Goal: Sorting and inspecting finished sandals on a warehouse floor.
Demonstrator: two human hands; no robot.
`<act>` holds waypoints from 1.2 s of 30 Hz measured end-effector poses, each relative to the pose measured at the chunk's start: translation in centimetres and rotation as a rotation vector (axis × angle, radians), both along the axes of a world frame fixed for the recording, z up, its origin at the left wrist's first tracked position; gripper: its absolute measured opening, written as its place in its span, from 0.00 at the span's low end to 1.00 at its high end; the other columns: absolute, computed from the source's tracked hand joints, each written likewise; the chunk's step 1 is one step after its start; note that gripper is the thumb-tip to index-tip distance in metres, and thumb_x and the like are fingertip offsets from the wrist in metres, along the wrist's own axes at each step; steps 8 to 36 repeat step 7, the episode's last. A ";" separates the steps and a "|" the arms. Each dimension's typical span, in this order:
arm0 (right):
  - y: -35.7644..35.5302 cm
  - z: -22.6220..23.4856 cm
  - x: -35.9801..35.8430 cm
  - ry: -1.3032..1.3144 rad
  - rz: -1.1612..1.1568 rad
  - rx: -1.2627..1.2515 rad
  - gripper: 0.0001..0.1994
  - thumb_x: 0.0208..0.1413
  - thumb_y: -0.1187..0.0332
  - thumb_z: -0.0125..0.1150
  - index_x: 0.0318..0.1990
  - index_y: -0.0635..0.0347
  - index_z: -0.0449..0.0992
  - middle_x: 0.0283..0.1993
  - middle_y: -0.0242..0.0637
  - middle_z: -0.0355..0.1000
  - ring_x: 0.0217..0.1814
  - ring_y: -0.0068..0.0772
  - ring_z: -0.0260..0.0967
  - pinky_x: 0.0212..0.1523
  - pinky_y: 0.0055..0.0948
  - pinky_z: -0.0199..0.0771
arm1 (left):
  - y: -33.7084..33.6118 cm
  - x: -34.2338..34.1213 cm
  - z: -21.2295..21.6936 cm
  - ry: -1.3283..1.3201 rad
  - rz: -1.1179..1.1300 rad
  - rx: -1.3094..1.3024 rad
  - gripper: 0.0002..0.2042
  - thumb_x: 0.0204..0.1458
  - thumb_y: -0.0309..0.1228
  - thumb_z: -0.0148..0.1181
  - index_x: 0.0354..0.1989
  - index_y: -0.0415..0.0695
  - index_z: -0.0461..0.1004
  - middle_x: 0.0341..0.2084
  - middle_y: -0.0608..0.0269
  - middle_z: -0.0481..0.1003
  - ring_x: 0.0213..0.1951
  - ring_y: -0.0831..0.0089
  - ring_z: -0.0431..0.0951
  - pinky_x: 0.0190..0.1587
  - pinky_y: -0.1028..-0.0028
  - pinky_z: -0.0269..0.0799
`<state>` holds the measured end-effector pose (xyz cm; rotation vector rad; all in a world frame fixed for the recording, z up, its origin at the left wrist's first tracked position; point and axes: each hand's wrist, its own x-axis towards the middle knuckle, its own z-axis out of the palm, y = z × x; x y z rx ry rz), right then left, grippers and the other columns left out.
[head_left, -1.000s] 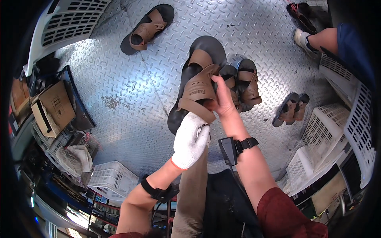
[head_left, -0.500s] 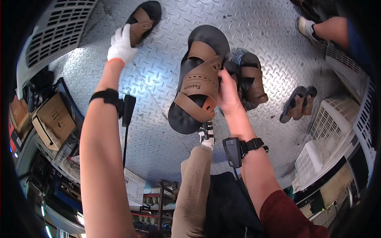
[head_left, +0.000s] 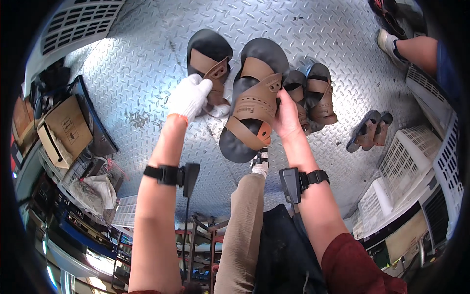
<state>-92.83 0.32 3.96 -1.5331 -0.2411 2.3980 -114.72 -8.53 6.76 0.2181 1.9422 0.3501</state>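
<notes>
My left hand [head_left: 190,98], in a white glove, is closed around the strap side of a brown-and-black sandal [head_left: 210,49]. Its lower part is partly covered by the glove. Bare, my right hand [head_left: 288,116] grips the right edge of a second sandal [head_left: 250,104] of the same kind, thumb on its brown straps and fingers hidden beneath. The two sandals are side by side, toes away from me, with a narrow gap between them. Just beyond my right hand, another brown sandal [head_left: 320,95] and its partner [head_left: 295,87] are next to each other.
Metal tread-plate floor [head_left: 152,63] lies below. At the right sit a smaller pair of sandals [head_left: 368,131] and white plastic crates [head_left: 404,152]. Another person's leg [head_left: 416,56] enters at upper right. A slatted crate [head_left: 81,24] and a cardboard box [head_left: 66,130] line the left.
My left hand has brought its sandal from the far left toward the middle, beside the other one. My right hand's sandal has shifted slightly right and stays gripped.
</notes>
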 end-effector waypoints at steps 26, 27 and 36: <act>-2.5 6.6 4.5 0.052 0.581 0.385 0.40 0.50 0.43 0.54 0.68 0.41 0.43 0.70 0.33 0.42 0.71 0.32 0.39 0.66 0.55 0.31 | -2.8 4.9 7.7 -0.311 0.422 0.120 0.11 0.52 0.37 0.48 0.26 0.42 0.67 0.07 0.68 0.61 0.06 0.80 0.57 0.09 0.79 0.50; -2.5 6.6 4.5 0.052 0.581 0.385 0.40 0.50 0.43 0.54 0.68 0.41 0.43 0.70 0.33 0.42 0.71 0.32 0.39 0.66 0.55 0.31 | -2.8 4.9 7.7 -0.311 0.422 0.120 0.11 0.52 0.37 0.48 0.26 0.42 0.67 0.07 0.68 0.61 0.06 0.80 0.57 0.09 0.79 0.50; -2.5 6.6 4.5 0.052 0.581 0.385 0.40 0.50 0.43 0.54 0.68 0.41 0.43 0.70 0.33 0.42 0.71 0.32 0.39 0.66 0.55 0.31 | -2.8 4.9 7.7 -0.311 0.422 0.120 0.11 0.52 0.37 0.48 0.26 0.42 0.67 0.07 0.68 0.61 0.06 0.80 0.57 0.09 0.79 0.50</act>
